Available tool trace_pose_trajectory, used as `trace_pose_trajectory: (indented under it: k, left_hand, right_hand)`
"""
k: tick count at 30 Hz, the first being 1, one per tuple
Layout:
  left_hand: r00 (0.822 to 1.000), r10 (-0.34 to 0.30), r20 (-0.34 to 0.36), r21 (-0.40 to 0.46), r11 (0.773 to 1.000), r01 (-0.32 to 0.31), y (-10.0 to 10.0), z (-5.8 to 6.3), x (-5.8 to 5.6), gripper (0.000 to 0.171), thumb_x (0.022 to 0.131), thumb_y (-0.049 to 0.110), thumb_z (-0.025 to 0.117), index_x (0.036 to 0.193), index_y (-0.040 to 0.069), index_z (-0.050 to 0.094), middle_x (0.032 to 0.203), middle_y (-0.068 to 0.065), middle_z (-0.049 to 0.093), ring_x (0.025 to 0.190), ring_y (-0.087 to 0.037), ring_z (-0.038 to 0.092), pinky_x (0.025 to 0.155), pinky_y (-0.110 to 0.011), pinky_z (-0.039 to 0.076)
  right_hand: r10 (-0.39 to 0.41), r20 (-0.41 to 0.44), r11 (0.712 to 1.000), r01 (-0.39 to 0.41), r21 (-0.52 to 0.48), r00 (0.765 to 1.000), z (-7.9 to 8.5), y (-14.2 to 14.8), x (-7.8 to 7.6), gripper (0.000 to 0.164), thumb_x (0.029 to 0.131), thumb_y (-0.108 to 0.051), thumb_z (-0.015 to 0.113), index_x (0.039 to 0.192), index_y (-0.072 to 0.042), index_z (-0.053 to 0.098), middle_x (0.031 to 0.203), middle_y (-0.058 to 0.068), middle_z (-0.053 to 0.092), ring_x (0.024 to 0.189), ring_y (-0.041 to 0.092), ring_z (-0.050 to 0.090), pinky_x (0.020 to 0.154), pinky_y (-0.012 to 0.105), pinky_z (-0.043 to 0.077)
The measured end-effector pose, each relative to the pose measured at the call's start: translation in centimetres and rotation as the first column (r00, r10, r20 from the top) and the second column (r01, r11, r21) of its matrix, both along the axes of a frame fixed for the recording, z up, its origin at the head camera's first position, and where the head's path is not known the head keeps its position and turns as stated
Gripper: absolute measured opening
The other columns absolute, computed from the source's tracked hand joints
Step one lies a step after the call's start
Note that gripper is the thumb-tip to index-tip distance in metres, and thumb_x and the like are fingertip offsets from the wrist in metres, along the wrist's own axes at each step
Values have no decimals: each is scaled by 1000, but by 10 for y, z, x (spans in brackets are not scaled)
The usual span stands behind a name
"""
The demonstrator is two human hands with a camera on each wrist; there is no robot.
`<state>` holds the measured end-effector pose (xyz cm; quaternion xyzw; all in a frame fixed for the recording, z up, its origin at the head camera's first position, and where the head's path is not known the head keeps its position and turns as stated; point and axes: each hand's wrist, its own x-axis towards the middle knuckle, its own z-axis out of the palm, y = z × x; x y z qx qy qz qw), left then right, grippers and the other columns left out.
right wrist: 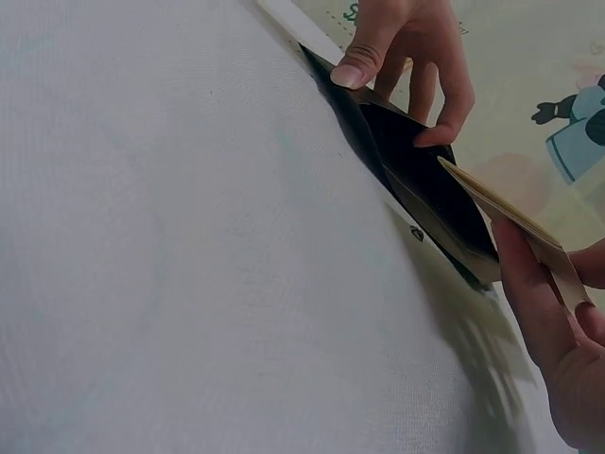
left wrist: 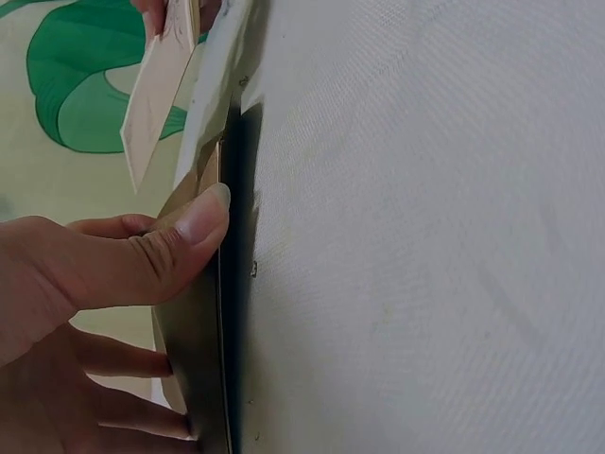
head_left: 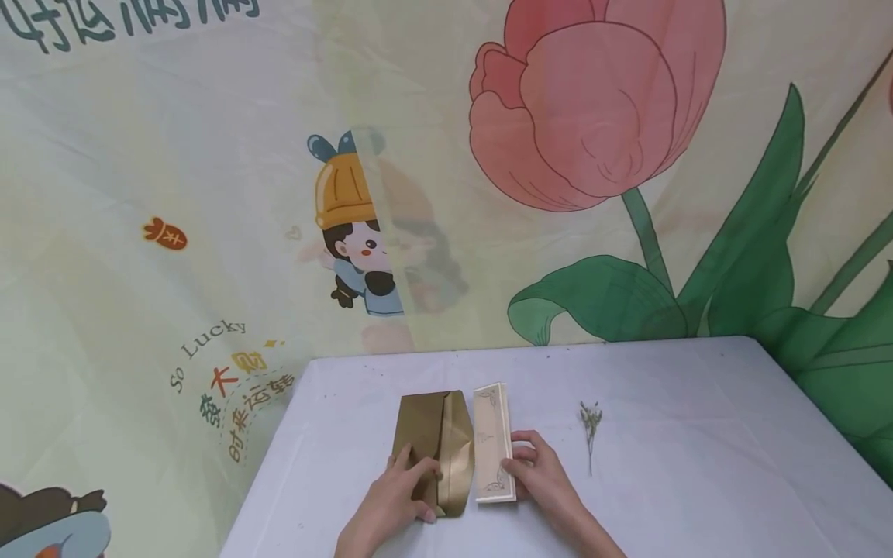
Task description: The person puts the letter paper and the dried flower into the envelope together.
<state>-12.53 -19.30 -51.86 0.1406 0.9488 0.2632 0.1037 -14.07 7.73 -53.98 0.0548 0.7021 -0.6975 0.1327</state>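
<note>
A gold envelope (head_left: 420, 417) lies on the table with its flap spread toward the right. My left hand (head_left: 396, 496) grips its near part, thumb at the near edge and fingers spread over the top. In the right wrist view the mouth of the envelope (right wrist: 425, 180) gapes, dark inside, with a fingertip of the left hand (right wrist: 406, 57) at its rim. Just right of the flap, my right hand (head_left: 547, 474) holds a folded cream card (head_left: 490, 442) with printed corner ornaments, thumb on top and fingers at its right side. The card is raised, apart from the table.
A small dried flower sprig (head_left: 591, 422) lies to the right of the right hand. White cloth covers the table (head_left: 684, 434). Behind its far edge hangs a printed backdrop (head_left: 432, 101) with a large tulip and cartoon figures.
</note>
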Motion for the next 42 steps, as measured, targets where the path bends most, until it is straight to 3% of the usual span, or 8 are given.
trace_pose_trajectory:
  k: [12, 26, 42]
  left_hand:
    - [999, 9, -31, -6, 1000, -9, 0, -3, -2, 59, 69, 29, 89, 122, 32, 64, 155, -42, 32, 129, -80, 30, 86, -87, 37]
    - [999, 10, -37, 0, 1000, -10, 0, -2, 3, 60, 68, 31, 89, 123, 30, 64, 155, -42, 33, 129, -79, 31, 85, -87, 39]
    - [1000, 10, -25, 0, 1000, -10, -2, 0, 2, 61, 71, 31, 88, 126, 29, 62, 155, -42, 31, 128, -80, 30, 84, -87, 39]
  right_hand:
    - [24, -51, 998, -27, -52, 998, -3, -10, -3, 55, 92, -3, 67, 140, 6, 41, 106, 19, 72, 77, 24, 74, 64, 42, 63]
    - [56, -53, 995, -60, -73, 997, -12, -21, -2, 56, 94, -3, 66, 141, 8, 39, 109, 21, 70, 78, 23, 73, 65, 42, 63]
    - [77, -83, 992, -85, -96, 994, -8, -32, -4, 55, 91, 0, 67, 138, 9, 41, 107, 21, 69, 79, 22, 73, 66, 42, 63]
